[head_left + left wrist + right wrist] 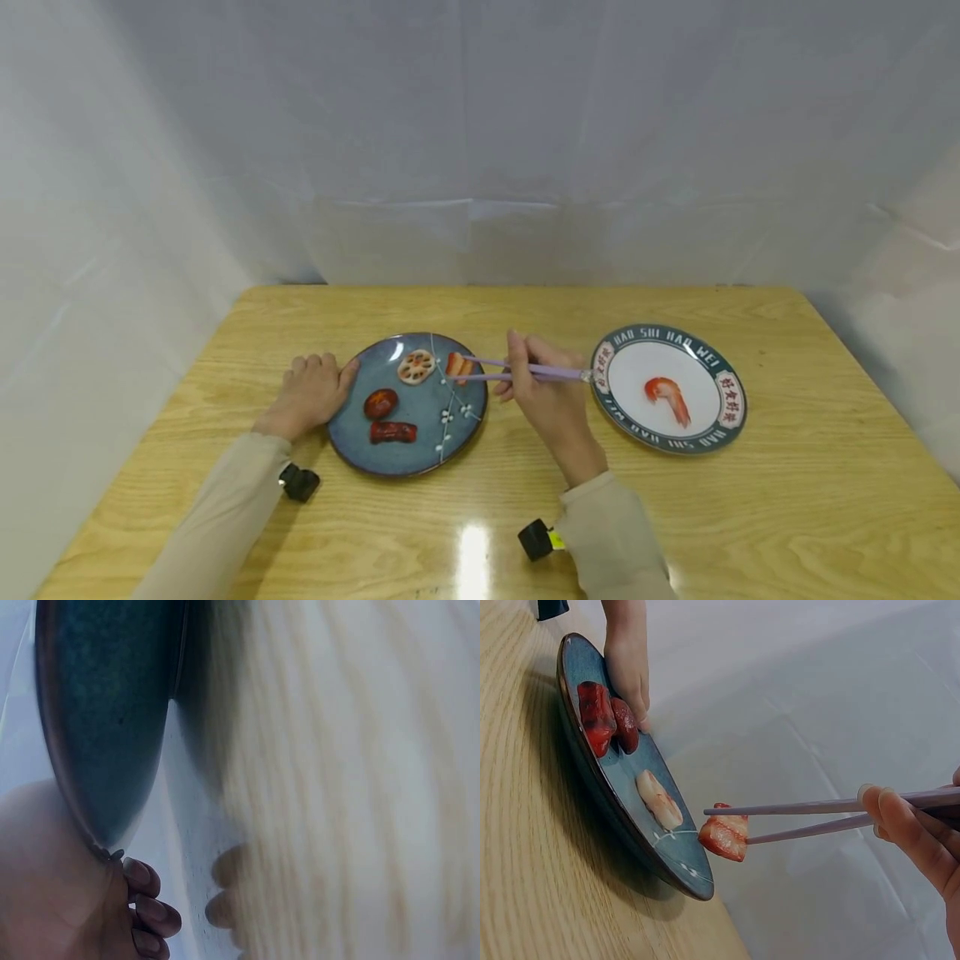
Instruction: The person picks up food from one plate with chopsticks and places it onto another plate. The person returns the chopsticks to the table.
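Observation:
My right hand (551, 404) holds a pair of purple chopsticks (802, 809). Between their tips is a small red-and-white slice of meat (725, 834), seemingly pork belly, at the right side of the blue plate (420, 412). In the right wrist view the slice looks raised off the plate. At the plate's left rim rests my left hand (311, 392), its thumb touching the rim and its other fingers outside it on the table. On this plate lie a lotus root slice (416, 367), a brown mushroom cap (380, 404) and a dark red glazed piece (393, 432).
To the right stands a white plate (630, 392) with a dark green lettered rim, holding a shrimp (667, 400). Both plates are on a wooden table (480, 312), with a pale sheet (480, 150) hanging behind it.

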`<action>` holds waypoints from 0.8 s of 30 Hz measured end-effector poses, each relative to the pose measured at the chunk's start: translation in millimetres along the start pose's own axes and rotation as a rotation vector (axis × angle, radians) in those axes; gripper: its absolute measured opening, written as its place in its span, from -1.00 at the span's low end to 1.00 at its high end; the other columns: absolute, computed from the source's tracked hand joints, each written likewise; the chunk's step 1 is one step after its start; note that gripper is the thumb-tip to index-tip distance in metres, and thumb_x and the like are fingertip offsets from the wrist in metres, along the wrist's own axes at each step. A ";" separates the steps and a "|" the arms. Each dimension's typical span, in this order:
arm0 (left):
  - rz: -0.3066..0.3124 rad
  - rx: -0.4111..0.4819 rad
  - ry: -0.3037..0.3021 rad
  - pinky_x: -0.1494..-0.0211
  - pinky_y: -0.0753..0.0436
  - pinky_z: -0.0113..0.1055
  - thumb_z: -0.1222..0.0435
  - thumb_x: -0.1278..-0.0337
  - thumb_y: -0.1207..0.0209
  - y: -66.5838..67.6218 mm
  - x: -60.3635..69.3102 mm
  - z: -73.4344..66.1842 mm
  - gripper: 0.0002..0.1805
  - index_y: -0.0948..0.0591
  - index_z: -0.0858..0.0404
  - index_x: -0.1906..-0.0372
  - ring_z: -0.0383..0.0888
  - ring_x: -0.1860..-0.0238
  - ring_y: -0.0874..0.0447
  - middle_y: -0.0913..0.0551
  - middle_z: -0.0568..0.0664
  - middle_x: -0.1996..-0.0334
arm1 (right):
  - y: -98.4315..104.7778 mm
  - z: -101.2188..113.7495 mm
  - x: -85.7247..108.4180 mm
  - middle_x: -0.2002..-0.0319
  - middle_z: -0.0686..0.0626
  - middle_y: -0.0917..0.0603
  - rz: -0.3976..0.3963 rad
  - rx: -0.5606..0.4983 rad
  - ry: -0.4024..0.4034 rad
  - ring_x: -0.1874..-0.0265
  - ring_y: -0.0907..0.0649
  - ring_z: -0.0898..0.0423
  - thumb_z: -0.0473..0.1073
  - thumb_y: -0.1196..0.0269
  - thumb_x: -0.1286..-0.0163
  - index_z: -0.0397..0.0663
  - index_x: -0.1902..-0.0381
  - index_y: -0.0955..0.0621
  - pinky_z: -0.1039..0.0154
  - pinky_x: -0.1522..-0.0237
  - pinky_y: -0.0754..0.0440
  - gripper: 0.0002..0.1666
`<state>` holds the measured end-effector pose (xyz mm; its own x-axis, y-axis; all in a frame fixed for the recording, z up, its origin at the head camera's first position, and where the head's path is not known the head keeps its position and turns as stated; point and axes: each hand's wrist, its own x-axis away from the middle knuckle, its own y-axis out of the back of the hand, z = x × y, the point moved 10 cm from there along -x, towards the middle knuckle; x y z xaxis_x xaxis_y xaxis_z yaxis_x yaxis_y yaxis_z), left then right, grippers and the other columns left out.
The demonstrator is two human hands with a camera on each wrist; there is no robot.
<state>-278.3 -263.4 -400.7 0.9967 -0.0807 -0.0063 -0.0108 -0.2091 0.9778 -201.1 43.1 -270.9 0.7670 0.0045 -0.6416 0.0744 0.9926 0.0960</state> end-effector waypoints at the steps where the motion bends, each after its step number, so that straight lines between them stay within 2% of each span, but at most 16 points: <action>1: 0.002 0.000 0.001 0.07 -0.31 0.23 0.04 -0.52 0.26 -0.2 0.0 0.1 -0.42 -0.42 0.55 0.26 0.43 0.11 -0.35 -0.45 0.49 0.24 | -0.4 3.6 -0.8 0.76 -0.27 -0.55 0.002 0.001 -0.002 0.85 -0.56 -0.18 -0.53 -0.07 -0.38 -0.43 0.67 -0.48 0.34 0.78 -0.51 -0.64; 5: 0.002 -0.003 0.005 0.07 -0.31 0.24 0.04 -0.52 0.26 -0.5 -0.1 0.5 -0.41 -0.42 0.57 0.24 0.44 0.09 -0.35 -0.45 0.50 0.22 | -1.3 13.3 -3.0 0.76 -0.28 -0.55 0.008 0.007 -0.010 0.84 -0.56 -0.21 -0.53 -0.06 -0.38 -0.43 0.67 -0.46 0.36 0.77 -0.51 -0.63; 14: 0.005 0.000 0.012 0.05 -0.31 0.23 0.03 -0.52 0.28 -0.8 -0.6 0.6 -0.40 -0.42 0.57 0.22 0.43 0.08 -0.35 -0.46 0.51 0.21 | -3.0 -0.5 -5.3 0.75 -0.31 -0.55 -0.006 -0.020 -0.049 0.82 -0.57 -0.25 -0.49 -0.06 -0.40 -0.45 0.66 -0.47 0.34 0.77 -0.52 -0.62; 18: 0.013 -0.001 0.018 0.04 -0.31 0.24 0.03 -0.52 0.29 -0.6 -0.6 0.4 -0.39 -0.42 0.58 0.20 0.42 0.07 -0.34 -0.45 0.50 0.20 | -6.1 -19.6 -4.2 0.76 -0.29 -0.55 -0.009 -0.012 -0.044 0.84 -0.57 -0.21 -0.45 -0.07 -0.42 -0.41 0.67 -0.46 0.34 0.78 -0.51 -0.61; 21: 0.019 -0.001 0.019 0.04 -0.31 0.23 0.03 -0.52 0.29 -0.6 -0.3 0.4 -0.39 -0.41 0.57 0.20 0.42 0.07 -0.34 -0.45 0.50 0.20 | -8.7 -33.3 -3.0 0.76 -0.25 -0.56 -0.008 -0.005 -0.027 0.85 -0.58 -0.04 -0.38 -0.10 -0.44 -0.35 0.67 -0.47 0.34 0.79 -0.50 -0.59; 24: 0.023 0.000 0.016 0.05 -0.30 0.23 0.03 -0.52 0.29 -1.4 -0.1 1.0 -0.40 -0.41 0.57 0.21 0.43 0.08 -0.34 -0.45 0.50 0.21 | -10.5 -22.3 -4.4 0.77 -0.23 -0.55 -0.006 0.022 -0.013 0.85 -0.58 -0.02 -0.43 -0.10 -0.41 -0.36 0.68 -0.46 0.37 0.79 -0.50 -0.60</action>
<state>-278.5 -264.1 -402.3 0.9974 -0.0694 0.0196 -0.0337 -0.2075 0.9777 -219.5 35.3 -286.0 0.7750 -0.0028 -0.6320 0.0926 0.9897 0.1093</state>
